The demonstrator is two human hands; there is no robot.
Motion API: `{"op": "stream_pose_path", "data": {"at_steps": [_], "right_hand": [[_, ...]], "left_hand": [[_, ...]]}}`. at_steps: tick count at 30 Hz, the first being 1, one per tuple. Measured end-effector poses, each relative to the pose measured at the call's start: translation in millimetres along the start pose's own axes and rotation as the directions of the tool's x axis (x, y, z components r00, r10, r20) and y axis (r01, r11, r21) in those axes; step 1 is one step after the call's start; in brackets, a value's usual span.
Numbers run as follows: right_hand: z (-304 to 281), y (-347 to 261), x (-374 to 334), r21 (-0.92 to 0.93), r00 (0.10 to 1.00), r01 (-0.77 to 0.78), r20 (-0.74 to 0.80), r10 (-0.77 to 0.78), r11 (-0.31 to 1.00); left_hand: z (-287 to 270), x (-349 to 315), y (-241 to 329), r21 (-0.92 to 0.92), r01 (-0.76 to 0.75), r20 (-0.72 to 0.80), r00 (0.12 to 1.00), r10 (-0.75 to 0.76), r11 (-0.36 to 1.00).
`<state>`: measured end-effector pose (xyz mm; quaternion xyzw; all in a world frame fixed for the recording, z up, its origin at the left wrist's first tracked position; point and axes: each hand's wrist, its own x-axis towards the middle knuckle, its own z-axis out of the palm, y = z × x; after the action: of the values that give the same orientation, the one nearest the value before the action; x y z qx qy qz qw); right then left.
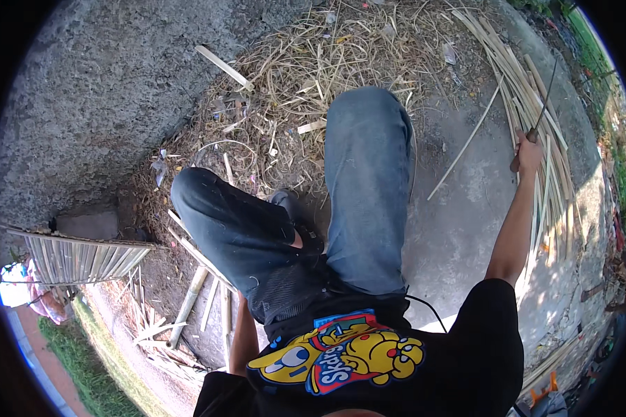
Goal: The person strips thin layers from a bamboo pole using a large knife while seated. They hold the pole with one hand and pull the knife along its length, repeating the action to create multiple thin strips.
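Observation:
Far out to the right, my right hand (529, 154) is closed round the handle of a long-bladed knife (546, 97). Its thin dark blade points away from me, over a pile of split bamboo strips (553, 187). The strips lie lengthwise beneath and beside this hand. Of my left arm only the forearm (243, 340) shows, at my left hip. My left thigh hides that hand, so its fingers and anything in them are out of sight. Long pale bamboo strips (200, 256) stick out beside the left thigh, close to that arm.
Tangled bamboo shavings (313, 59) cover the ground ahead of my knees. A rough concrete wall (118, 90) rises at the left. Below it stands a bamboo slat rack (83, 258). Bamboo poles (188, 306) and split pieces lie at the lower left. One loose strip (466, 142) slants across the concrete.

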<state>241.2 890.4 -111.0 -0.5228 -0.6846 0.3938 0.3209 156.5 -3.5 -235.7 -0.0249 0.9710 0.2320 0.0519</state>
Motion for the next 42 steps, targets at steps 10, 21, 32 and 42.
{"op": "stream_pose_path", "data": {"at_steps": [10,21,32,42], "right_hand": [[125,201,-21,-0.233,0.947,-0.254,0.137,0.29,0.939],[218,95,-72,0.505,0.89,-0.441,0.138,0.435,0.742],[178,192,-40,0.082,0.878,-0.479,0.058,0.476,0.874],[147,-63,-133,0.844,0.865,-0.445,0.318,0.389,0.299]], "left_hand": [[-76,39,52,0.168,-0.075,0.04,0.997,0.07,0.983],[-166,93,64,0.234,-0.163,-0.031,0.984,0.175,0.958],[-115,109,13,-0.052,-0.284,-0.074,0.957,0.279,0.958],[-156,137,96,-0.232,-0.159,-0.381,0.923,0.061,0.96]]}}
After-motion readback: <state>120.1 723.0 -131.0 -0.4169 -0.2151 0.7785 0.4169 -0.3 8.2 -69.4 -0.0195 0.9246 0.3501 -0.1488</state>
